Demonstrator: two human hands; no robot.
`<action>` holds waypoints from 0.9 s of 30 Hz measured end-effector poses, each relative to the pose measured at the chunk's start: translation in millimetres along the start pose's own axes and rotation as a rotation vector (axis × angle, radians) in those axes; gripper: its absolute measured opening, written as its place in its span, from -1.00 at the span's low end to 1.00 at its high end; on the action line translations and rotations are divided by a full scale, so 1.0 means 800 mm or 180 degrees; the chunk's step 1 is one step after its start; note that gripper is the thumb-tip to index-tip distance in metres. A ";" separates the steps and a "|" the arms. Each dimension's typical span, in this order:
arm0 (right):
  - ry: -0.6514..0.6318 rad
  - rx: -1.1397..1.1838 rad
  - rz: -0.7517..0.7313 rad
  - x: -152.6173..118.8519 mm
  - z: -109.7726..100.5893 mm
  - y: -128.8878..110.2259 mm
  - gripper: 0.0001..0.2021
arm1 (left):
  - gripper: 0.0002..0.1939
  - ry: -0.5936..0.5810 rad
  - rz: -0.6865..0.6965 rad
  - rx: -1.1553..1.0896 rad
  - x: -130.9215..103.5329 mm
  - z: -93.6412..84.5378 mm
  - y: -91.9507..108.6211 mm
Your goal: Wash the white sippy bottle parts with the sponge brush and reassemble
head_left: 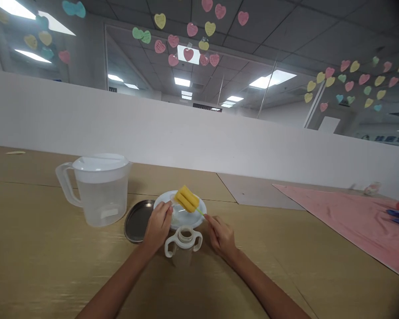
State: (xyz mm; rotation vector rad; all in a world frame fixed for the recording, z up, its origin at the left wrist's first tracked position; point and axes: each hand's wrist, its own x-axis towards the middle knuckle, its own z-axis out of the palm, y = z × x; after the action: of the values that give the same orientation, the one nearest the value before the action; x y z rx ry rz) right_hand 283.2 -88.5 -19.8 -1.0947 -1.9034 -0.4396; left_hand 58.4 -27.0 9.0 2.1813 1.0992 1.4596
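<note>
Head view: the right hand (222,235) is clamped on the handle (200,212) of the yellow sponge (188,199) above the plate (190,220); the left hand (159,222) pinches a clear piece (173,199) beside it. Nearer, the bottle (182,252) stands uncapped on the bench (266,235).

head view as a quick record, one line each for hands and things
left hand: pinching a small clear item, kind unclear
right hand: gripping the sponge by its green handle
plate: white, seen behind the sponge
bottle: upright, open, two-handled, in front of the plate
tray: round, dark, left of the plate
jug: lidded, left of the tray
cloth: pink, far right
</note>
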 end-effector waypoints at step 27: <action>-0.0215 0.0075 -0.0279 -0.004 -0.001 0.014 -0.60 | -0.58 0.0322 -0.0395 -0.0133 0.002 -0.010 0.003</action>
State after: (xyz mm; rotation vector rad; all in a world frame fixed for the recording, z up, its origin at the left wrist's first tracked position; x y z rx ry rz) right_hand 293.8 -84.3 -23.3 -1.0253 -2.0168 -0.4329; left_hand 52.5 -28.3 15.1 1.9927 1.2031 1.5378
